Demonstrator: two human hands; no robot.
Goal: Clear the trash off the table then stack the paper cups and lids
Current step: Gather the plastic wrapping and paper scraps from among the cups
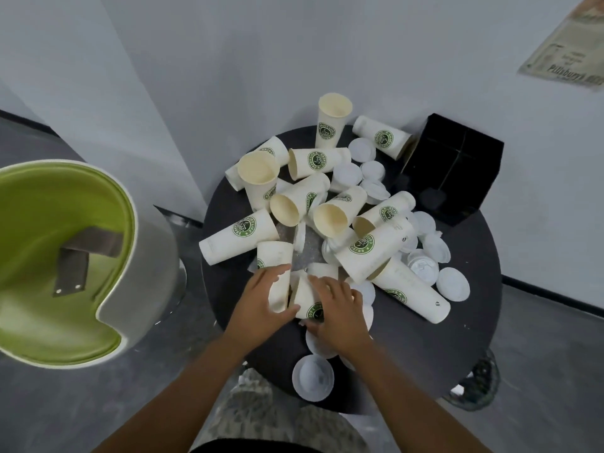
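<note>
A: Grip state?

B: Left hand (261, 304) has fingers and thumb curled round a paper cup (277, 276) at the near edge of the pile. Right hand (336, 310) lies over a second cup (305, 300) just beside it, fingers bent across the top; can't tell how firmly it grips. The two cups touch between the hands.

A: Orientation?

B: Left-hand cup: long axis runs away from the person, which end is the mouth is hidden by the hand. Right-hand cup looks tilted, narrowing away from the palm, logo end nearest the wrist. Hard to call further.

A: Risks?

B: Likely three. Lids (452, 284) lie loose to the right of the right hand, and one lid (313, 377) sits behind both wrists near the table (457, 338) edge; a forearm sweep could knock it off. The heap beyond the fingertips is cups leaning on cups, so pulling these two could shift it and roll one off. And if the mouths face opposite ways, nesting would jam.
</note>
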